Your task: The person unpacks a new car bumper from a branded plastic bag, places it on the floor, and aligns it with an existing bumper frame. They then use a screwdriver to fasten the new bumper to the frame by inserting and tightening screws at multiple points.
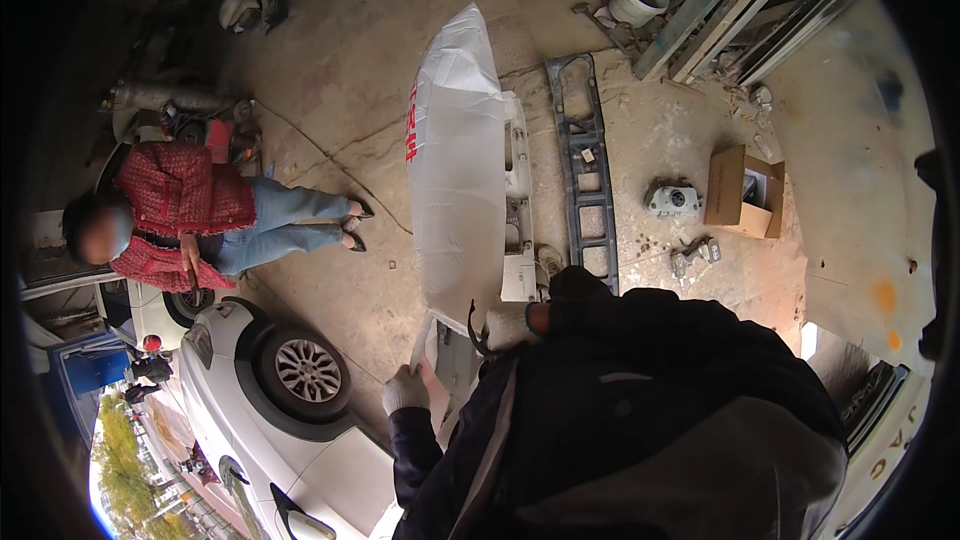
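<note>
A long, curved panel-like part in a white plastic wrapping (455, 160) with red print stretches away in front of me. At its near end the wrapping is open, and a grey part shows there. My left hand (405, 392), in a pale work glove, is closed at the loose edge of the wrapping. My right hand (508, 326), also gloved, is closed at the near right end of the wrapped part, beside a thin black strip (477, 330). Its fingertips are partly hidden.
A white slotted part (517, 200) and a black frame (585, 170) lie to the right. Beyond are a headlamp-like unit (674, 200), a cordless tool (696, 257) and an open cardboard box (745, 192). Left stand a white car (235, 370) and a person in a red jacket (180, 195).
</note>
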{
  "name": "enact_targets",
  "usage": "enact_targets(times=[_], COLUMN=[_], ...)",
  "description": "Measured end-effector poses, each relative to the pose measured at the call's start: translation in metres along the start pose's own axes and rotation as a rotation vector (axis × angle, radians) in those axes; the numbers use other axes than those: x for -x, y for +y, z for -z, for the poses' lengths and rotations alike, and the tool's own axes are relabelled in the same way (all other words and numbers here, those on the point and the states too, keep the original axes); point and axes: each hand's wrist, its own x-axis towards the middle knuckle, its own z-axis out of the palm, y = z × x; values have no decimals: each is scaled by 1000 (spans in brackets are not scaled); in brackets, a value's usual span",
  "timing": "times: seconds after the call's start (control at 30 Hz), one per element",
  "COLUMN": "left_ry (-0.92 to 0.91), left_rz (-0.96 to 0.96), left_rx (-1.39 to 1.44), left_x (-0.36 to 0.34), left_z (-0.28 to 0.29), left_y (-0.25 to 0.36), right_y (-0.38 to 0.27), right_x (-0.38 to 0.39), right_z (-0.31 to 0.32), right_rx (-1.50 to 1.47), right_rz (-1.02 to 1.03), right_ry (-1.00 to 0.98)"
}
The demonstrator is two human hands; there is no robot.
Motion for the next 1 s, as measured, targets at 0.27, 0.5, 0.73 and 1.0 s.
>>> enact_targets(times=[0.27, 0.5, 0.73, 1.0], left_ry=[7, 10, 47, 7], left_rz=[90, 144, 123, -3], left_rx=[-48, 17, 73, 190], left_x=[-13, -1, -16, -58], left_z=[17, 0, 11, 41], left_y=[-5, -21, -42, -64], right_y=[10, 2, -4, 35], right_x=[-19, -45, -73, -77], right_z=[11, 21, 38, 3], right_rx=[-260, -434, -354, 9], right_rz=[-119, -283, -420, -445], right_ry=[-51, -183, -281, -329])
